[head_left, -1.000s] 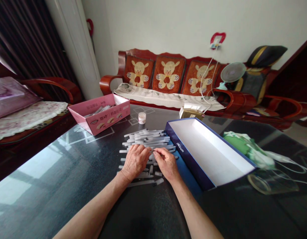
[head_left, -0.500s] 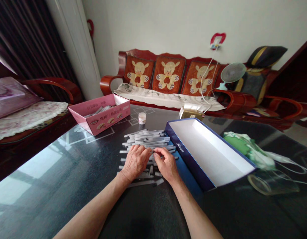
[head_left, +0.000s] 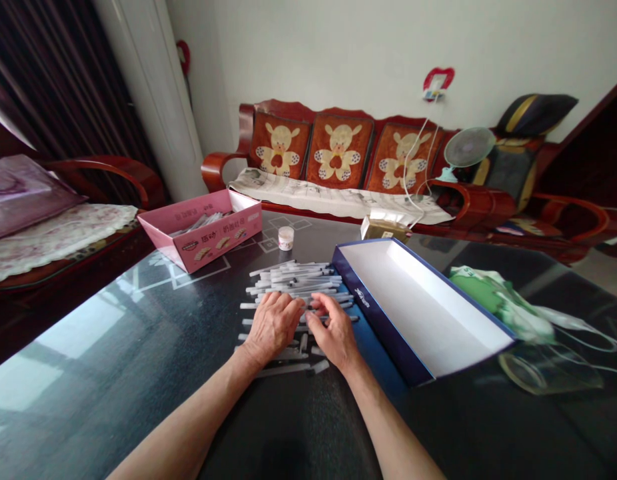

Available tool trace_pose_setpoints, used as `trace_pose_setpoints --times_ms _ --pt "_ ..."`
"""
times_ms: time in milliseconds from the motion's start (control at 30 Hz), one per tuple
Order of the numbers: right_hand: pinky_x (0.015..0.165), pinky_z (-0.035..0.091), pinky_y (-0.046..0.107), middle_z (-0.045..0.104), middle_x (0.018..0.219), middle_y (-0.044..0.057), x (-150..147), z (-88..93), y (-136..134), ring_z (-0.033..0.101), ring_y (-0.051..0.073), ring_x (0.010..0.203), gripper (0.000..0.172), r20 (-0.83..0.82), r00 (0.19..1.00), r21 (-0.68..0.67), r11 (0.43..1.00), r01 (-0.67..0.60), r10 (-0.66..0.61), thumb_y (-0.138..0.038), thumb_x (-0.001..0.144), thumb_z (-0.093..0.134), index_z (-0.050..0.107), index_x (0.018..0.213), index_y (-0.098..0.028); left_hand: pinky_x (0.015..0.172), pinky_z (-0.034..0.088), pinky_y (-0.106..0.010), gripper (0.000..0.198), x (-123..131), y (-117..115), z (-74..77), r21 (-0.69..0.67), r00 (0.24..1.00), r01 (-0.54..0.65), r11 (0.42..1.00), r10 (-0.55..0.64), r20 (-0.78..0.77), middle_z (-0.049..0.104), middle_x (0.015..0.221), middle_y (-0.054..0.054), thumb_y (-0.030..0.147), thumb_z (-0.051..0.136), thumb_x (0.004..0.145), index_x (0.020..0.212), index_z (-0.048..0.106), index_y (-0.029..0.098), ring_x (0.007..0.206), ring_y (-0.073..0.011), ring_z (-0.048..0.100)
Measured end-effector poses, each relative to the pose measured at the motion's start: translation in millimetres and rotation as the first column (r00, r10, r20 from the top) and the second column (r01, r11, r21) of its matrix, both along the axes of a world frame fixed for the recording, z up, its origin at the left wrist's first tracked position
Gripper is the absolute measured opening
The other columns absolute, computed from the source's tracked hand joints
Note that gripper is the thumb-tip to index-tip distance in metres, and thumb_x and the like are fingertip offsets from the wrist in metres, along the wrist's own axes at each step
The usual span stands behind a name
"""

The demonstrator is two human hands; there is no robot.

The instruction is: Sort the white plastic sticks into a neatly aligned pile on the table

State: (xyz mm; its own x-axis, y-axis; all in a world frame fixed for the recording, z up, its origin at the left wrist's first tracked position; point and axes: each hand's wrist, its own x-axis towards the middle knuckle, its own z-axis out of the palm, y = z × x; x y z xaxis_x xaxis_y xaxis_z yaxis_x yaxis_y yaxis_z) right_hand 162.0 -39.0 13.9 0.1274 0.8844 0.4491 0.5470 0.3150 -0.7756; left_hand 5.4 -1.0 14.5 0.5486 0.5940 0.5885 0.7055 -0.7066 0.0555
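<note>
Many slim translucent pens [head_left: 298, 272] lie in a loose pile on the dark table, mostly pointing sideways. Over the near part of this pile, my left hand [head_left: 274, 325] is closed on a pen, its barrel mostly covered by the fingers. A small dark tip shows between the two hands. Facing it from the right, my right hand [head_left: 334, 332] has curled fingers, with thumb and forefinger a little apart; whatever it may hold is hidden. Below the hands lie a loose pen [head_left: 283, 369] and a short clear cap [head_left: 320, 366].
A pink box [head_left: 216, 243] at the back left contains more pens. To the right stands a blue box [head_left: 413, 300] with a white inside. A small white tub [head_left: 285, 238] sits behind the pile. Farther right are a green-and-white packet [head_left: 498, 297] and a white cable [head_left: 583, 327].
My right thumb and forefinger have parted, and the right hand has shifted slightly away from the left fingertips. The left hand has barely moved.
</note>
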Motion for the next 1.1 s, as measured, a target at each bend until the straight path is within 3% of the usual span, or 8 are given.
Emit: trace_pose_setpoints --times_ms 233,367,500,600,733,867,1033,1100 --pt "0.073 0.048 0.028 0.066 0.08 0.005 1.0 3.0 1.2 0.062 0.018 0.078 0.02 0.086 0.996 0.034 0.999 0.014 -0.016 -0.027 0.088 0.049 0.066 0.082 -0.019 0.07 0.032 -0.033 0.023 0.7 -1.6 1.8 -0.008 1.0 0.006 1.0 -0.006 -0.01 0.057 0.077 -0.004 0.028 0.039 0.095 0.099 0.061 0.02 0.073 -0.019 0.045" --pt "0.072 0.049 0.028 0.067 0.089 0.005 0.1 -0.8 1.9 0.062 0.017 0.08 0.015 0.022 1.0 0.023 1.0 -0.009 0.009 -0.022 0.082 0.054 0.064 0.093 -0.02 0.07 0.032 -0.033 0.023 0.1 -0.4 0.4 -0.008 1.0 0.0 1.0 0.0 -0.006 0.057 0.078 -0.004 0.028 0.04 0.095 0.1 0.06 0.02 0.074 -0.0191 0.046" --pt "0.072 0.05 0.029 0.067 0.096 0.007 0.3 -1.9 0.7 0.062 0.017 0.078 0.032 -0.013 1.0 -0.017 1.0 0.004 -0.004 -0.026 0.081 0.058 0.058 0.111 -0.018 0.07 0.032 -0.033 0.023 0.2 -0.5 0.3 -0.019 1.0 -0.002 1.0 0.001 -0.012 0.057 0.078 -0.004 0.027 0.039 0.095 0.099 0.06 0.02 0.074 -0.0193 0.046" --pt "0.075 0.047 0.029 0.067 0.09 0.006 1.7 -0.3 0.5 0.062 0.017 0.08 0.021 0.054 0.998 -0.008 1.0 0.015 -0.014 -0.031 0.088 0.049 0.064 0.097 -0.018 0.07 0.032 -0.033 0.023 0.9 -1.2 1.4 -0.021 1.0 0.001 1.0 -0.001 -0.007 0.057 0.077 -0.004 0.028 0.039 0.095 0.098 0.061 0.02 0.073 -0.0189 0.045" --pt "0.073 0.046 0.028 0.066 0.079 0.005 2.0 1.1 1.4 0.061 0.018 0.078 0.024 0.13 0.991 0.006 1.0 0.017 -0.018 -0.029 0.09 0.045 0.065 0.081 -0.019 0.069 0.032 -0.033 0.023 1.5 -1.4 2.2 -0.011 1.0 0.007 1.0 -0.007 -0.001 0.057 0.076 -0.003 0.028 0.04 0.095 0.097 0.061 0.02 0.072 -0.0188 0.045" --pt "0.076 0.048 0.029 0.067 0.087 0.005 0.9 -0.5 1.8 0.062 0.018 0.081 0.015 0.077 0.997 0.025 1.0 -0.002 0.0 -0.024 0.085 0.05 0.064 0.089 -0.019 0.07 0.032 -0.033 0.022 0.8 -0.5 1.1 -0.015 1.0 0.004 1.0 -0.004 -0.007 0.057 0.076 -0.004 0.027 0.04 0.095 0.098 0.061 0.02 0.072 -0.0188 0.046" --pt "0.075 0.051 0.031 0.067 0.095 0.007 1.3 -3.0 1.0 0.063 0.018 0.078 0.034 0.029 0.999 -0.01 1.0 0.026 -0.026 -0.025 0.078 0.059 0.058 0.111 -0.017 0.07 0.033 -0.033 0.023 0.2 0.6 -1.3 -0.02 1.0 0.001 1.0 -0.001 -0.012 0.057 0.077 -0.004 0.027 0.039 0.095 0.098 0.06 0.02 0.072 -0.0188 0.046" --pt "0.075 0.051 0.03 0.067 0.093 0.006 1.4 -2.3 0.9 0.063 0.018 0.08 0.027 0.052 0.999 -0.001 1.0 0.014 -0.014 -0.024 0.079 0.058 0.061 0.105 -0.018 0.07 0.033 -0.034 0.023 0.3 0.9 -1.7 -0.016 1.0 0.002 1.0 -0.002 -0.011 0.057 0.077 -0.004 0.027 0.039 0.095 0.099 0.06 0.02 0.073 -0.0188 0.046"
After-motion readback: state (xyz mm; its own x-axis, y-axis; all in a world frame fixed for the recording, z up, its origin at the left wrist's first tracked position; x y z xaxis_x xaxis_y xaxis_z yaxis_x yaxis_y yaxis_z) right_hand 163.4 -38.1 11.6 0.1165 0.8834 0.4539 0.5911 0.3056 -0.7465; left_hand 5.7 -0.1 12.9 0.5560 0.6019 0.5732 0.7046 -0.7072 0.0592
